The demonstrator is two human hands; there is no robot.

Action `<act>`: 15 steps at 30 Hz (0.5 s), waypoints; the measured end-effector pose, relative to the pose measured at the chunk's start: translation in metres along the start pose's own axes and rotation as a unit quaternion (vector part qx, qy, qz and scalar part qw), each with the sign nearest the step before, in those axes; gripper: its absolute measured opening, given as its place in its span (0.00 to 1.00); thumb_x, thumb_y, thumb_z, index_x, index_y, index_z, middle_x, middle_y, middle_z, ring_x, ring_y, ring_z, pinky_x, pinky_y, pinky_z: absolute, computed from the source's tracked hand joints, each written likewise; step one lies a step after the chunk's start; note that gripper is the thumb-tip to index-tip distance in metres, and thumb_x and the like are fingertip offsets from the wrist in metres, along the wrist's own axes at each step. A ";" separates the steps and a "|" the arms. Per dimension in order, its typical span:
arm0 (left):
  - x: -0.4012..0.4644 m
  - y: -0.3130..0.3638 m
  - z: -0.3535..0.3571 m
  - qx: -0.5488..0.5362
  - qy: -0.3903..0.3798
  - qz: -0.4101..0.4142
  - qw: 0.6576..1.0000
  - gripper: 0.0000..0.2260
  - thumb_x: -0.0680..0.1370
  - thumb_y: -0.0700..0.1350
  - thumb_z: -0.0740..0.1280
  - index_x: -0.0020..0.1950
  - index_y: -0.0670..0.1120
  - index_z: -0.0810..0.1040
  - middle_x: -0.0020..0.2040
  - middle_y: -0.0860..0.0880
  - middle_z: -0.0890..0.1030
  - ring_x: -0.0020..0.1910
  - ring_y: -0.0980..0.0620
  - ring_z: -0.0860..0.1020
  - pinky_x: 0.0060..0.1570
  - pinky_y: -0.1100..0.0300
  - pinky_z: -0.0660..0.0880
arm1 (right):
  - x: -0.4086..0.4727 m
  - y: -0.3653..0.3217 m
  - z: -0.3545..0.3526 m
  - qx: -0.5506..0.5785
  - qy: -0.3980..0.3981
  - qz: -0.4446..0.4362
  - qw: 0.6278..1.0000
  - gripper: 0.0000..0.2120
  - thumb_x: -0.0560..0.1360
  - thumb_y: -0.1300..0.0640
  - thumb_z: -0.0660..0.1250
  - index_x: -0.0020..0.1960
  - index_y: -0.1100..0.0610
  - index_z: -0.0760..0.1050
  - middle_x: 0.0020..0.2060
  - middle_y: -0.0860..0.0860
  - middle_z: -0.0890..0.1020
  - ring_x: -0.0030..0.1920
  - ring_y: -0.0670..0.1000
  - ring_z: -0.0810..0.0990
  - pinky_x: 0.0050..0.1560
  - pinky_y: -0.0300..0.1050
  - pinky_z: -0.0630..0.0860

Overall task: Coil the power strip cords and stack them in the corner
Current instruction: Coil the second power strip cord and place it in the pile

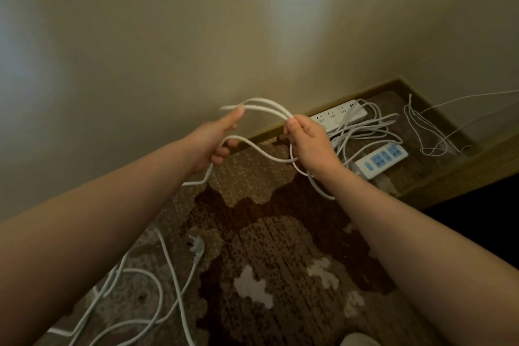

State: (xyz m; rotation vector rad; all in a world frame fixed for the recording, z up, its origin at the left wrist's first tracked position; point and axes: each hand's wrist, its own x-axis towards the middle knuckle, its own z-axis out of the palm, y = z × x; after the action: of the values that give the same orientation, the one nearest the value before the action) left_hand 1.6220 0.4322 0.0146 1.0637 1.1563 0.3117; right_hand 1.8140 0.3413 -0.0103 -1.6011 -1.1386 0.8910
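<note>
A white power cord (264, 106) is stretched in loops between both hands, held up in front of the wall. My left hand (216, 143) grips one end of the loops, thumb on top. My right hand (307, 140) pinches the other end, and a strand sags beneath between them. More of the cord (168, 275) trails over the carpet at lower left, ending in a white plug (197, 246). In the corner lie a white power strip (337, 115), a power strip with blue sockets (380, 159) and a loose heap of white cord (365, 129).
A thin white string (421, 126) lies tangled at the far right of the corner. A wooden skirting board (449, 177) borders the brown patterned carpet (266, 247). A dark gap (477, 211) opens at the right. A beige wall fills the upper view.
</note>
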 end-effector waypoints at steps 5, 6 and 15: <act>-0.009 -0.030 -0.015 0.221 -0.100 0.077 0.967 0.10 0.81 0.45 0.58 0.54 0.47 0.79 0.27 0.51 0.64 0.25 0.54 0.59 0.24 0.64 0.57 | 0.012 -0.003 -0.020 0.038 0.092 0.036 0.994 0.14 0.85 0.56 0.54 0.45 0.59 0.73 0.29 0.49 0.67 0.26 0.45 0.64 0.28 0.42 0.62; -0.011 -0.036 -0.018 0.250 -0.109 0.085 0.958 0.10 0.82 0.43 0.58 0.56 0.47 0.78 0.27 0.51 0.64 0.25 0.54 0.60 0.25 0.62 0.58 | 0.014 -0.003 -0.023 0.041 0.096 0.037 0.994 0.14 0.85 0.55 0.54 0.45 0.58 0.72 0.29 0.48 0.67 0.26 0.45 0.64 0.27 0.41 0.62; -0.026 -0.066 -0.044 0.355 -0.111 0.124 0.920 0.14 0.81 0.41 0.58 0.66 0.46 0.74 0.29 0.56 0.70 0.28 0.60 0.65 0.31 0.69 0.65 | 0.030 0.001 -0.034 0.025 0.114 0.019 0.993 0.15 0.84 0.52 0.54 0.40 0.52 0.71 0.29 0.47 0.67 0.27 0.47 0.64 0.28 0.44 0.61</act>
State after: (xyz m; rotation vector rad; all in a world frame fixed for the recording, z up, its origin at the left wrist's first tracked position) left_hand 1.5532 0.4035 -0.0239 1.8421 0.9379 -0.0518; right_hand 1.8549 0.3601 -0.0025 -1.6415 -0.9224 0.7322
